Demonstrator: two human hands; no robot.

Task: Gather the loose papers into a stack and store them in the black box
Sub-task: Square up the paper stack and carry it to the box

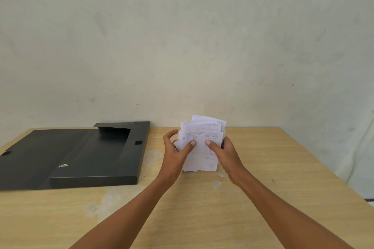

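Here both the left hand (175, 151) and the right hand (225, 152) clasp the papers (201, 143) upright, bottom edge on the table (263, 188), with bare wood around and the open black box (97, 155) lying left.

**Bare office-like desk corner**

Probably a plain office or study nook: light wooden desk (263, 198) with worn pale patches, pushed against a blank, scuffed whitish wall (182, 36); open black box (97, 159) for documents, printed papers (202, 139) with ruled tables.
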